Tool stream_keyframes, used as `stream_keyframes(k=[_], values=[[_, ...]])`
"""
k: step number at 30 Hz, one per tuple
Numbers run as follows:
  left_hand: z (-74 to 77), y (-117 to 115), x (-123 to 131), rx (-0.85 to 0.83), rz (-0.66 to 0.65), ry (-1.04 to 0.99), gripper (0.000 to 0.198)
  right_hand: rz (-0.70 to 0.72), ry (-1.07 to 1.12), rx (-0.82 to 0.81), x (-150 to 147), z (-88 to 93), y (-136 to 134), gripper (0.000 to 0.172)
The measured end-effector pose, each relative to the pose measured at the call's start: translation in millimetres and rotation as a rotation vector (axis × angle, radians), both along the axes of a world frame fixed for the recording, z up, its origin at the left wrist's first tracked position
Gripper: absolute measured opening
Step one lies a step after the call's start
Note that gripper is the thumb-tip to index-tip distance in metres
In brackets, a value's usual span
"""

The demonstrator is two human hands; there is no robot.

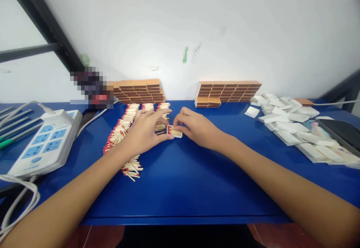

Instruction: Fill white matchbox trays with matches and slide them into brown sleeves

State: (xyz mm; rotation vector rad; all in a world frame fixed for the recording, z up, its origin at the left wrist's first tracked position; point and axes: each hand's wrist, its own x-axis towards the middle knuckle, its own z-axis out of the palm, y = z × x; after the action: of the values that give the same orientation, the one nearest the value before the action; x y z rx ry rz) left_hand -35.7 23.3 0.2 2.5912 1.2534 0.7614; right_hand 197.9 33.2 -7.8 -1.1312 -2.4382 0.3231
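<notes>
A small white matchbox tray point(178, 135) rests on the blue table with red-headed matches point(172, 129) inside. My left hand point(146, 130) arches over its left end, thumb at the near edge and a finger at the far corner, steadying it. From the other side, my right hand point(198, 128) reaches over the tray. Its thumb and index finger are pinched together at the matches, partly covering them. Loose matches point(115, 139) lie in a long pile under and beyond my left hand, with a few more point(132, 171) spread nearer me.
Brown matchboxes are stacked against the wall at left point(137, 90) and right point(229, 90). White trays point(284, 116) heap up on the right beside a dark phone point(341, 131). A power strip point(47, 143) with white cables sits at far left, near several metal rods point(19, 126).
</notes>
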Motion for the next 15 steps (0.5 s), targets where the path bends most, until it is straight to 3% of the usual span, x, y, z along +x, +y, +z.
stream_keyframes(k=[8,15], values=[[1.0,-2.1,1.3,-0.001,-0.032,0.093,0.067,0.089,0.012,-0.092,6.7,6.7,-1.7,0.004],[2.3,-5.0,2.3,-0.020,-0.041,0.128,0.061,0.119,-0.021,-0.145,7.4,12.2,-3.1,0.010]])
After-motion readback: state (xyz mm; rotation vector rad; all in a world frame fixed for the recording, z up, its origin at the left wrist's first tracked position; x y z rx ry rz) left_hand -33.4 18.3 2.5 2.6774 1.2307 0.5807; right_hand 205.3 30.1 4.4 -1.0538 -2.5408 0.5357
